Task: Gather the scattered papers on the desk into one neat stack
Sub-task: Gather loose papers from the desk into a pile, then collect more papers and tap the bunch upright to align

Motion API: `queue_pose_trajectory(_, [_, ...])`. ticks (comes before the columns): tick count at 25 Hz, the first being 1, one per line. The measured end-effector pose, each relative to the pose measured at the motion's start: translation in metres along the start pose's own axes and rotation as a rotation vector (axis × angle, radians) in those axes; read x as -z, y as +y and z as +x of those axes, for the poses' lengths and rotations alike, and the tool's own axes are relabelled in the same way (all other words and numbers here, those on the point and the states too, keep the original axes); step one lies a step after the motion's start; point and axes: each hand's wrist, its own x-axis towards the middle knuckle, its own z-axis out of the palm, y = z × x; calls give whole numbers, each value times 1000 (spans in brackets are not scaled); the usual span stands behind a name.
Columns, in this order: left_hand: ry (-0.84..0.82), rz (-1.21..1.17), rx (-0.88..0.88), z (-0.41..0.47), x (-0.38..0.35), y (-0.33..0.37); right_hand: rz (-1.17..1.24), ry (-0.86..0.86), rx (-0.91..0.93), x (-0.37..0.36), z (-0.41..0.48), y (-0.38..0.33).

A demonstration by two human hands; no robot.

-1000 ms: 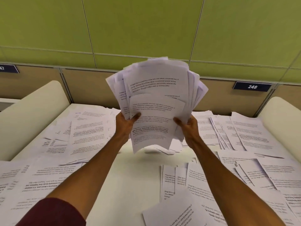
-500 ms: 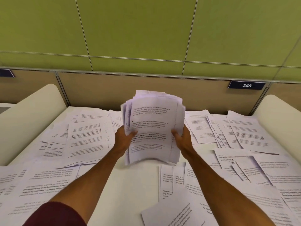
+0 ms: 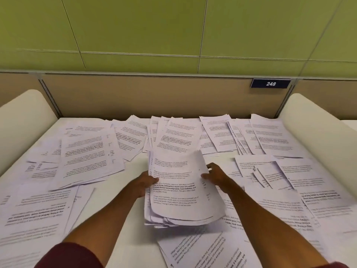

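A thick bundle of printed white papers (image 3: 179,190) stands tilted in the middle of the desk, its lower edge ragged and resting near the surface. My left hand (image 3: 144,182) grips the bundle's left side. My right hand (image 3: 216,176) holds its right side, fingers partly spread along the edge. Loose printed sheets lie scattered around: a pile at the left (image 3: 87,155), sheets at the back (image 3: 173,136), more at the right (image 3: 289,180) and in the near foreground (image 3: 202,252).
The white desk (image 3: 133,213) shows bare between my arms. Cream curved dividers stand at the left (image 3: 21,117) and the right (image 3: 316,120). A tan partition with a "248" plate (image 3: 270,83) closes the back, under a green wall.
Both hands have brought the bundle down from up in the air to the desk's middle. The fanned sheets have drawn together into a tighter bundle.
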Motion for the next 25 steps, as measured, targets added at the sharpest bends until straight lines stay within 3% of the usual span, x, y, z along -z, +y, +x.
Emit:
queue_pose_trajectory(5, [82, -5, 17, 6, -15, -27, -492, 376, 11, 18, -21, 69])
queue_pose_trajectory(11, [121, 89, -45, 4, -59, -37, -552, 110, -44, 3, -26, 82])
queue_pose_trajectory(13, [210, 236, -98, 2, -68, -32, -439, 46, -15, 11, -24, 76])
queue_pose_trajectory(15, [360, 430, -95, 2, -73, -24, -228, 98, 48, 19, -26, 74])
queue_pose_trajectory(18, [324, 111, -82, 4, -71, -12, -219, 336, 31, 32, -30, 81])
queue_pose_trajectory(21, [228, -171, 66, 0, -62, -8, -389, 229, 7, 29, -26, 86])
queue_pose_trajectory(25, [91, -182, 84, -8, -62, -12, -211, 79, 82, 33, -29, 77])
